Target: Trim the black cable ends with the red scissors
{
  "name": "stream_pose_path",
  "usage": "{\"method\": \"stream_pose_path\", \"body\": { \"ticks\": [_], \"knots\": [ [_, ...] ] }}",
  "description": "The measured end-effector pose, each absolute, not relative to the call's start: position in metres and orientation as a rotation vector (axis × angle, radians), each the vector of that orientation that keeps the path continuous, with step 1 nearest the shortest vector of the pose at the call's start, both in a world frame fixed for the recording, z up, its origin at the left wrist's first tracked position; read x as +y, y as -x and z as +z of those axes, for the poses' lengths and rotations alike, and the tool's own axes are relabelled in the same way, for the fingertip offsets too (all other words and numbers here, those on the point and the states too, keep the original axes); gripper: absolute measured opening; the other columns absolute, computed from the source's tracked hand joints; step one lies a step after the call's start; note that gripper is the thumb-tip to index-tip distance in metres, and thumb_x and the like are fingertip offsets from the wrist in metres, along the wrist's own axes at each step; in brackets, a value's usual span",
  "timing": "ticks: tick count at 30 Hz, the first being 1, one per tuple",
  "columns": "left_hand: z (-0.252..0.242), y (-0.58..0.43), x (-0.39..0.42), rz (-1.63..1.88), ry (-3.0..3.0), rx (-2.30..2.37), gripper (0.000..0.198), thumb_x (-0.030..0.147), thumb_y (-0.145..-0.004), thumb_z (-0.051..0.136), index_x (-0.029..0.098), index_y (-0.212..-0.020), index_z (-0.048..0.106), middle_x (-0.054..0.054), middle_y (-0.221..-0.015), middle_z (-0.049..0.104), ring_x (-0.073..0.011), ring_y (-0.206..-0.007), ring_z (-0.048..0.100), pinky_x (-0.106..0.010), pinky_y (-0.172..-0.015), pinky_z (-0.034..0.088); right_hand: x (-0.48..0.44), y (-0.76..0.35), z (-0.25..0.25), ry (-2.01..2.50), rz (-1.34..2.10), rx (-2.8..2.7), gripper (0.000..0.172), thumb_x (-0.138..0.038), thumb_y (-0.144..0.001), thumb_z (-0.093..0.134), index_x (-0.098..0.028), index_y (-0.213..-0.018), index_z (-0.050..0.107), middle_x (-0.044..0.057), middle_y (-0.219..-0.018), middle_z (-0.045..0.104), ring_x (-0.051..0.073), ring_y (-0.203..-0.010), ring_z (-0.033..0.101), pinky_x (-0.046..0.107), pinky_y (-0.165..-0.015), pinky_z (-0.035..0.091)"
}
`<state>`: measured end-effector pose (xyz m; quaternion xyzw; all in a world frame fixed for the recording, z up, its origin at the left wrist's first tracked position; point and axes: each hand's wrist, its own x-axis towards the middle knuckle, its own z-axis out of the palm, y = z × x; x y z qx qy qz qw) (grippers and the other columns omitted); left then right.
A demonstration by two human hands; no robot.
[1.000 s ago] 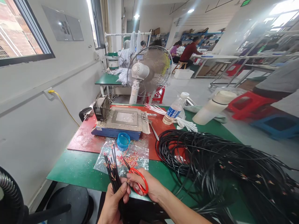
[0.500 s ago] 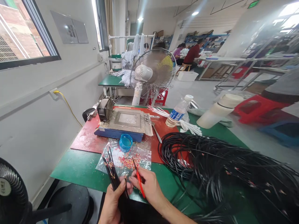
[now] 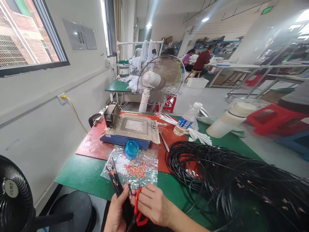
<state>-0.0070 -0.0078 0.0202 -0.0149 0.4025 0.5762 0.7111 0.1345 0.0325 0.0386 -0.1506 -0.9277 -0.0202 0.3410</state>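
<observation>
My left hand (image 3: pixel 116 211) is wrapped round a bundle of black cables (image 3: pixel 116 183), whose stripped ends with thin coloured wires point up. One cable end (image 3: pixel 130 188) stands apart from the bundle, between the fingertips of both hands. My right hand (image 3: pixel 154 204) is closed on red-handled scissors (image 3: pixel 136 203), their handle loops showing beside the fingers and the dark blades pointing down. Its fingertips are at that single cable end, partly hidden. Just beyond the hands, a clear plastic bag (image 3: pixel 152 161) lies flat under many small red and yellow bits (image 3: pixel 136 169).
A blue cup (image 3: pixel 131 150) stands before a blue heating-plate device (image 3: pixel 125 141) with a small fan (image 3: pixel 112 115). A large coil of black cable (image 3: pixel 205 167) covers the right side. Behind are a water bottle (image 3: pixel 185 120), a white flask (image 3: pixel 229 120) and a tall fan (image 3: pixel 160 79).
The scissors have swung in my right hand, from tip upward to blades downward. The right fingers have curled in closer to the left hand. The view has shifted slightly.
</observation>
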Motion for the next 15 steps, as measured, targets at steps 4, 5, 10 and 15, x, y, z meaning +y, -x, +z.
{"method": "stream_pose_path", "body": {
  "ticks": [4,5,10,15],
  "knots": [
    [0.0,0.009,-0.004,1.317,-0.171,1.038,0.039,0.044,-0.06,0.078,0.012,-0.076,0.063,0.008,-0.039,0.044,-0.0075,-0.037,0.044,-0.02,-0.041,0.038,0.052,-0.139,0.053,0.65,0.128,-2.201,0.026,-0.018,-0.089,0.043,-0.016,-0.071,0.061,0.002,-0.055,0.054,0.013,-0.053,0.045,0.028,-0.051,0.028],
    [-0.006,0.009,-0.002,1.317,-0.219,1.023,0.042,0.048,-0.06,0.076,0.012,-0.079,0.063,0.011,-0.035,0.036,-0.0064,-0.032,0.037,-0.02,-0.037,0.035,0.06,-0.142,0.061,0.741,0.22,-2.129,0.027,-0.021,-0.088,0.045,-0.017,-0.067,0.061,0.002,-0.055,0.053,0.013,-0.053,0.045,0.027,-0.05,0.029],
    [-0.022,0.011,0.002,1.317,-0.293,0.775,0.043,0.054,-0.06,0.073,0.018,-0.083,0.062,0.015,-0.031,0.025,-0.0028,-0.026,0.015,-0.019,-0.03,0.02,0.107,-0.155,0.119,1.098,0.674,-1.553,0.024,-0.039,-0.078,0.061,-0.017,-0.074,0.068,0.003,-0.066,0.061,0.014,-0.056,0.052,0.025,-0.052,0.04],
    [-0.022,0.011,0.002,1.419,-0.217,0.658,0.034,0.046,-0.061,0.076,0.02,-0.08,0.064,0.015,-0.034,0.015,-0.0026,-0.029,0.016,-0.018,-0.033,0.016,0.134,-0.148,0.141,1.164,0.783,-1.54,0.029,-0.043,-0.07,0.066,-0.016,-0.077,0.071,0.004,-0.065,0.065,0.016,-0.059,0.055,0.025,-0.054,0.041]
  ]
}}
